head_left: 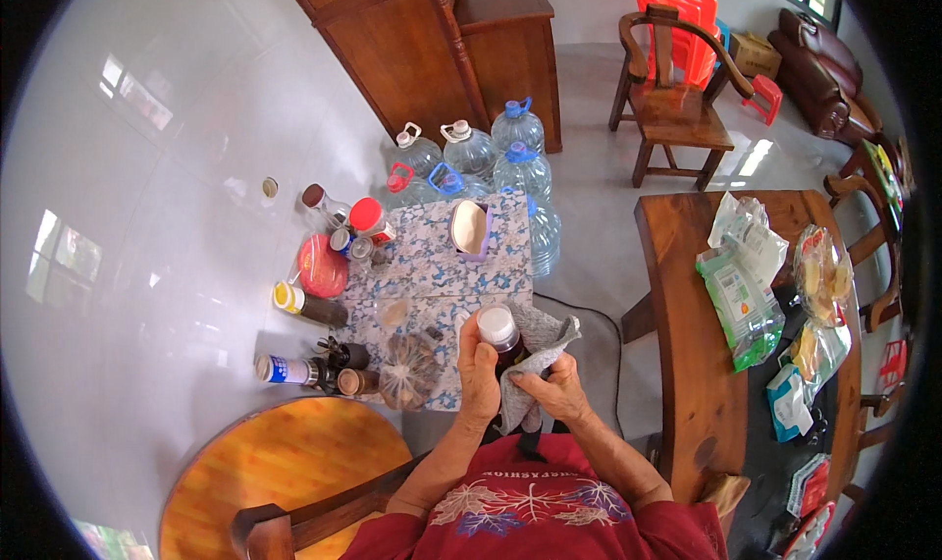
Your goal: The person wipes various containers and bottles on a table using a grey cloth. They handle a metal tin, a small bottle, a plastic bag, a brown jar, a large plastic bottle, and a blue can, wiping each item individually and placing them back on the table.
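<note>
A dark bottle with a white cap (497,326) is held upright in front of my chest. My left hand (480,372) wraps round its left side, thumb on top. My right hand (556,387) grips a grey cloth (542,332), which lies against the bottle's right side and hangs below it. Under and beyond my hands stands a small table with a blue and white floral cover (432,236). Near my left hand on it sits a clear plastic bag of brownish contents (409,372). The bottle's lower part is hidden by my hands and the cloth.
Jars and bottles, among them a red-lidded jar (371,218), line the table's left side by the wall. A lilac box (473,230) stands at its far edge, with large water jugs (471,153) behind. Right is a wooden table (687,364) with plastic packages; a round wooden tabletop (285,472) lies lower left.
</note>
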